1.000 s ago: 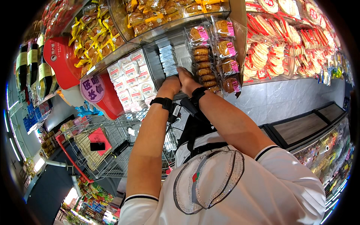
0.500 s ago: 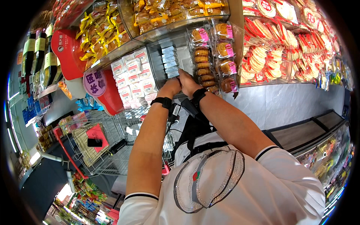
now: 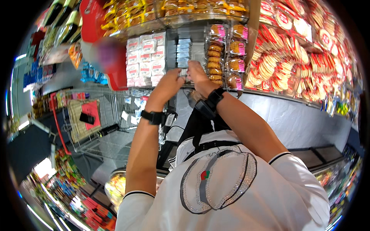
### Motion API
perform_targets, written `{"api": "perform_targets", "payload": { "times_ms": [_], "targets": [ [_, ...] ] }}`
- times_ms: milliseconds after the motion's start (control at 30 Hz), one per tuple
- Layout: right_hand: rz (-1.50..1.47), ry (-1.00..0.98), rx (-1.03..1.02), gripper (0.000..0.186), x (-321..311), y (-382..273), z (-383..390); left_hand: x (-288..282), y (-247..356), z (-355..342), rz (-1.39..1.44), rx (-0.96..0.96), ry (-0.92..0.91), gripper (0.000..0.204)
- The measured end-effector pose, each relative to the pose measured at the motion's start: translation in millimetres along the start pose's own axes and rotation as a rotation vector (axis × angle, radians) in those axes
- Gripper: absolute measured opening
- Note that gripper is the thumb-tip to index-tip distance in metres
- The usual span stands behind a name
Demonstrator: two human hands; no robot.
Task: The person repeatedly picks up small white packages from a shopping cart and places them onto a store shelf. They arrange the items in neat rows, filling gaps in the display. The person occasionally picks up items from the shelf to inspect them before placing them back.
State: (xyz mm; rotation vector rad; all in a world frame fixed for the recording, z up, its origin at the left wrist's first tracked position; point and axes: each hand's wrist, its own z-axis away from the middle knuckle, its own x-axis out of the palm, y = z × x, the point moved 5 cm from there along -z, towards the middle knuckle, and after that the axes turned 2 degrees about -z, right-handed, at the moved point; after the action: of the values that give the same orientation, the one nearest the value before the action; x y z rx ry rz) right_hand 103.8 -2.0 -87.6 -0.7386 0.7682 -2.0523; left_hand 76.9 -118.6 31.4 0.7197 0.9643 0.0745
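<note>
A column of small pale-blue wrapped packets point(image 3: 184, 52) stands in a grey bin on the display shelf. My left hand point(image 3: 169, 84) is at the near end of that column, thumb and fingers parted and pointing toward it. On the opposite side, my right hand point(image 3: 198, 74) reaches with its fingertips beside the nearest packets, its fingers apart. Between the fingertips a light packet partly shows; whether either hand touches it is hard to make out. Both wrists wear black bands.
White wrapped packages point(image 3: 145, 57) are stacked left of the bin. Clear packs of brown round cakes point(image 3: 236, 48) stand right of it. Bagged flat biscuits point(image 3: 269, 57) fill the right shelf. A wire shopping cart point(image 3: 111, 144) holding a phone point(image 3: 88, 118) is at left.
My hands have parted from being close together at the column's near end, the left moving away from the right. The view has shifted, moving the shelf rightward in the picture.
</note>
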Motion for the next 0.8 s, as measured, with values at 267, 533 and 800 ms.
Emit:
{"api": "perform_targets", "payload": {
  "times_ms": [267, 533, 800],
  "targets": [
    [-0.139, -0.608, -0.038, 0.036, 56.0, -69.1, 86.9, -91.5, -75.3, 150.4, 0.588, -0.343, 0.463, 0.037],
    [0.063, -0.866, 0.288, 0.042, 127.8, -18.5, 141.2, -77.1, -223.4, 254.8, 0.723, -0.658, 0.522, 0.047],
    [0.151, -0.813, 0.420, 0.045, 194.3, 49.9, 132.9, 2.2, -373.2, 265.6, 0.700, -0.908, 0.366, 0.046]
  ]
}}
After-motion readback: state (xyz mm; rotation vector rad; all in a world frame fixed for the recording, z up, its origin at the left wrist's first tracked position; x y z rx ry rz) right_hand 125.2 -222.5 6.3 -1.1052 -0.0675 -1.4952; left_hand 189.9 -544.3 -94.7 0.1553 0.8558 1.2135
